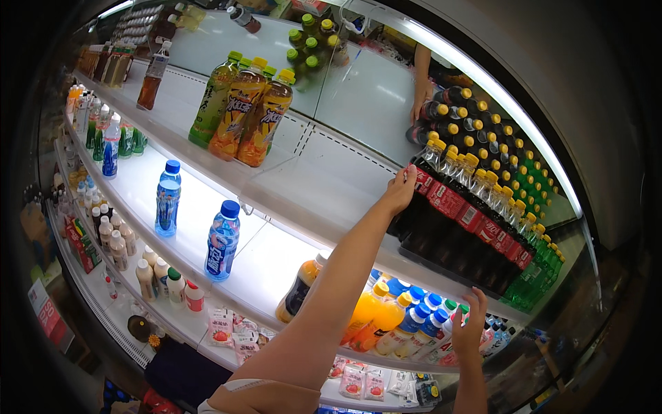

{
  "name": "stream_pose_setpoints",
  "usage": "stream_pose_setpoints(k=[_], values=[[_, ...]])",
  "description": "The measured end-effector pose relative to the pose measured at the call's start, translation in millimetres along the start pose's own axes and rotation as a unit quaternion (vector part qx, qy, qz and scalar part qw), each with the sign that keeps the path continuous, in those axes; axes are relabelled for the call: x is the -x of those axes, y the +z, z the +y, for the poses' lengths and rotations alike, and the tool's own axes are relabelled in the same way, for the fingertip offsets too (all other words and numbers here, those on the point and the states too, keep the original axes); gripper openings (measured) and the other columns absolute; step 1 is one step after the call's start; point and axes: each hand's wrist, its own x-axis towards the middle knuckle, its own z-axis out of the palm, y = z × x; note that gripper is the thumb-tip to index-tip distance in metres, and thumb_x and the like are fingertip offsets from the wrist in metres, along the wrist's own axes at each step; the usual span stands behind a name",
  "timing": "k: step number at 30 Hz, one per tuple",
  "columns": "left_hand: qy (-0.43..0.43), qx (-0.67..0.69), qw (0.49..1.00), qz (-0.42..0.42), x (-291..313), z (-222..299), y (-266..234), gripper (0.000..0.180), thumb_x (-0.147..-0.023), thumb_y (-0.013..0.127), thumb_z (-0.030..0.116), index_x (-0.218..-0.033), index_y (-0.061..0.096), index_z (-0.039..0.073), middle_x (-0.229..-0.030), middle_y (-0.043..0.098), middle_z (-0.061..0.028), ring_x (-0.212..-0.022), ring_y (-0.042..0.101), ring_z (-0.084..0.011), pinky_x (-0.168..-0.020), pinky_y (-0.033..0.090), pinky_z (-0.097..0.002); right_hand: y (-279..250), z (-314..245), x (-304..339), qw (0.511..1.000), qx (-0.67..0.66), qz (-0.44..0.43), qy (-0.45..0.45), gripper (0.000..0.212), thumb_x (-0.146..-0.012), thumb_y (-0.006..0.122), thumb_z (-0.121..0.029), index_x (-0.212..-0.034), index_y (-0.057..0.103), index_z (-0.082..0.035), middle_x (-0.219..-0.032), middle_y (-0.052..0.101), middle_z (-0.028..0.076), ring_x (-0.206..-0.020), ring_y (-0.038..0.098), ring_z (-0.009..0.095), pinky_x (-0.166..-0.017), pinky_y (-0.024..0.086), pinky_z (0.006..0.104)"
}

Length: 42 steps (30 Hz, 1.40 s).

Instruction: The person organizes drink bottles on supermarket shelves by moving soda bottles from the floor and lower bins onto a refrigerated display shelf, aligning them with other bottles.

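Left hand [401,188]: fingers curled on a cola bottle [422,200], front of top shelf [331,186] | Right hand [469,330]: fingers spread, unladen, touching white bottles [434,331] on shelf below | Orange bottles [376,314] adjacent.

Open white refrigerated display case [207,48] with curved, brightly lit metal shelves [324,186]; mirrored back panel [372,96] above; dark floor [41,372] below.
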Motion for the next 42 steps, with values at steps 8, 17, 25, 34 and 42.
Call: stream_pose_setpoints(k=[8,17,25,34,42], values=[[-0.042,-0.004,0.999,-0.005,-3.3,-5.2,-9.3,0.094,-0.087,0.022,0.076,-0.148,0.023,0.004,-0.143,0.037,-0.0276,-0.138,0.030,-0.0379,-0.113,0.023,-0.0432,-9.6,-10.3,9.0,1.000,0.009,0.003,-0.001,0.029,-0.080,0.055,0.004,-0.109,0.055,0.000,-0.134,0.043,0.018,-0.125,0.045,0.037,-0.102,0.038,0.0423],[0.151,-0.060,0.986,-0.030,-7.5,-13.4,-14.2,0.062,-0.078,0.075,0.029,-0.122,0.047,-0.003,-0.121,0.055,-0.0221,-0.117,0.051,-0.0340,-0.100,0.040,-0.0405,-8.8,-13.9,-29.0,0.995,0.006,0.050,-0.081,0.041,-0.080,0.054,0.008,-0.119,0.053,-0.001,-0.133,0.046,0.018,-0.123,0.047,0.036,-0.099,0.042,0.0408],[0.016,-0.390,0.901,0.190,5.4,3.6,-27.0,0.077,-0.083,0.062,0.056,-0.139,0.030,0.013,-0.131,0.046,-0.0209,-0.120,0.040,-0.0430,-0.097,0.037,-0.0518,27.4,10.3,-19.4,0.991,0.001,0.111,-0.069,0.050,-0.074,0.055,0.010,-0.123,0.054,0.001,-0.128,0.050,0.017,-0.122,0.049,0.036,-0.098,0.045,0.0399],[-0.055,-0.452,0.879,0.142,-59.0,-21.8,-69.4,0.077,-0.081,0.065,0.056,-0.135,0.035,0.010,-0.123,0.058,-0.0196,-0.117,0.054,-0.0376,-0.101,0.038,-0.0455,30.9,18.8,-17.0,0.986,-0.040,0.141,-0.078,0.052,-0.071,0.055,0.007,-0.123,0.055,0.000,-0.127,0.054,0.015,-0.122,0.049,0.032,-0.099,0.045,0.0387],[0.025,-0.332,0.939,0.087,-142.1,-80.4,-98.5,0.067,-0.082,0.067,0.036,-0.131,0.035,0.003,-0.119,0.060,-0.0242,-0.111,0.058,-0.0396,-0.094,0.045,-0.0428,34.8,22.1,-18.8,0.984,-0.072,0.143,-0.073,0.055,-0.069,0.057,0.003,-0.124,0.054,0.001,-0.128,0.053,0.016,-0.124,0.047,0.032,-0.102,0.042,0.0397]])
